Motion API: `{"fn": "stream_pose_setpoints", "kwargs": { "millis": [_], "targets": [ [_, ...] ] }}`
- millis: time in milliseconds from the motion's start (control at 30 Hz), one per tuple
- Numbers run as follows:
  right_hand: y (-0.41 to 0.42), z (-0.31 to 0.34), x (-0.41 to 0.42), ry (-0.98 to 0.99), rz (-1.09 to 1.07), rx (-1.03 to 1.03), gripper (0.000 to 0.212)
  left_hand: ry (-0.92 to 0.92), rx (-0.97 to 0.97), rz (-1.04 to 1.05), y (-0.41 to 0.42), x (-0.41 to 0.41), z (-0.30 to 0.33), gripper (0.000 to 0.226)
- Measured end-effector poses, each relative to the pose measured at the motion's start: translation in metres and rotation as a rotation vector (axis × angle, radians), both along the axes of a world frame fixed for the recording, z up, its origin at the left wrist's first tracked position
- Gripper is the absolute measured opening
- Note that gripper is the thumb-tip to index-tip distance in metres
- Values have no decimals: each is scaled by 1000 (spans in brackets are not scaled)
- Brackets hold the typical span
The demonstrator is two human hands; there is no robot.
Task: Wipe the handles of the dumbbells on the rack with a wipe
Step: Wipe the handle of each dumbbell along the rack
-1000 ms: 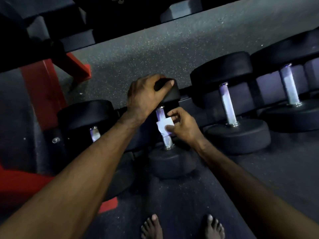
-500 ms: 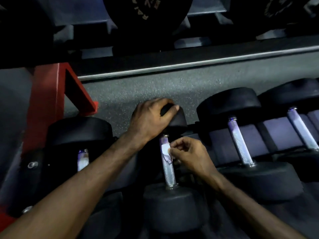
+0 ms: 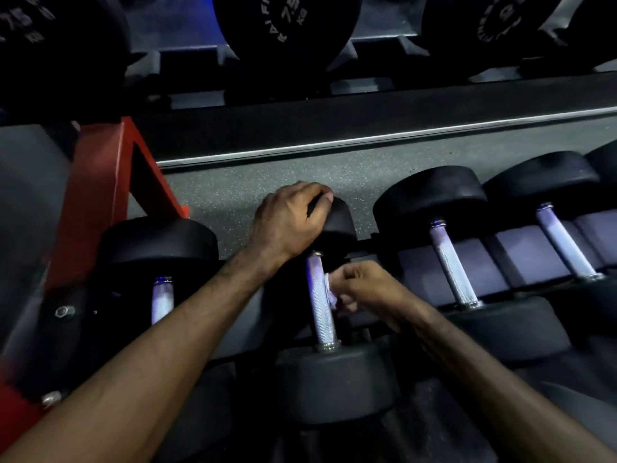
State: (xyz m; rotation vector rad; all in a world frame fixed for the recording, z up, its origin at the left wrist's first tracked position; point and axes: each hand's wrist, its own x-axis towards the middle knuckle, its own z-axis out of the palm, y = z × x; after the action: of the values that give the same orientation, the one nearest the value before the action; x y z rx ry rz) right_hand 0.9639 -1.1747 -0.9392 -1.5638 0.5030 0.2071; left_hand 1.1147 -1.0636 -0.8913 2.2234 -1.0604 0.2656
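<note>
A row of black dumbbells with knurled metal handles lies on the low rack. My left hand (image 3: 290,222) grips the far head of the middle dumbbell (image 3: 334,385). Its metal handle (image 3: 322,302) runs toward me. My right hand (image 3: 364,289) pinches a small white wipe (image 3: 330,292) against the right side of that handle, about halfway along. Another dumbbell (image 3: 160,242) lies to the left, its handle (image 3: 162,300) partly hidden by my left forearm. Two more handles, one (image 3: 450,265) and another (image 3: 564,242), show to the right.
A red rack upright (image 3: 100,202) stands at the left with a bolt (image 3: 65,311) low on it. An upper rack shelf (image 3: 367,108) holds large black dumbbell heads (image 3: 287,31). Speckled grey floor (image 3: 267,182) lies behind the lower row.
The view has tilted up and moved closer, bringing the upper shelf into sight. My right hand slid the wipe from the front of the handle round to its right side. My left hand kept its hold.
</note>
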Motion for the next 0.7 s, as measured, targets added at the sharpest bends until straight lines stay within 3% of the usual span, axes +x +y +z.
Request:
{"fn": "stream_pose_setpoints", "kwargs": {
  "millis": [100, 300, 467, 633, 700],
  "targets": [
    [-9, -1, -14, 136, 230, 38, 16, -8, -1, -3, 1, 1, 0, 42],
    [-1, -4, 12, -17, -104, 186, 17, -4, 6, 9, 1, -3, 2, 43],
    [-12, -10, -5, 175, 262, 117, 26, -27, 11, 19, 1, -1, 1, 41],
    [-7, -9, 15, 11, -24, 225, 19, -25, 2, 27, 0, -1, 0, 39],
    [-11, -9, 11, 39, 8, 211, 11, -22, -1, 26, 0, -1, 1, 40]
  ]
}}
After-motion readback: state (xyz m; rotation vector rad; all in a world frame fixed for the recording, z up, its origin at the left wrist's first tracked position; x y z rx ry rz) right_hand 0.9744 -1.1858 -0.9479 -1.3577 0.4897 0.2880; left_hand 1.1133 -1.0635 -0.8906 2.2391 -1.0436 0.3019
